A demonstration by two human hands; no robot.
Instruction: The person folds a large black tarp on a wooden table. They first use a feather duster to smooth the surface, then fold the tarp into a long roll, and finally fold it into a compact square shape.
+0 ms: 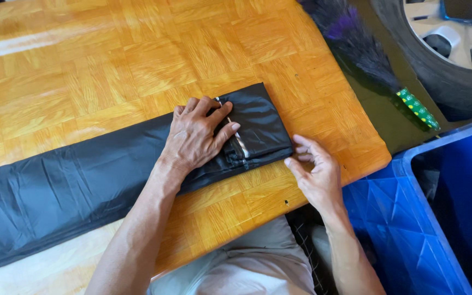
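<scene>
A long black plastic bag [72,180], folded into a narrow strip, lies across a wooden parquet table [110,60]. My left hand [198,134] presses flat on the strip near its right end, fingers spread. The right end of the strip [260,128] is doubled over into a thicker fold. My right hand [315,172] hovers just right of that fold at the table's near edge, fingers slightly curled and apart, holding nothing.
A blue plastic crate [411,218] stands at the right, below the table edge. A dark feathery broom [356,46] with a green patterned handle [417,108] lies beyond the table's right side, next to a car tyre [443,82].
</scene>
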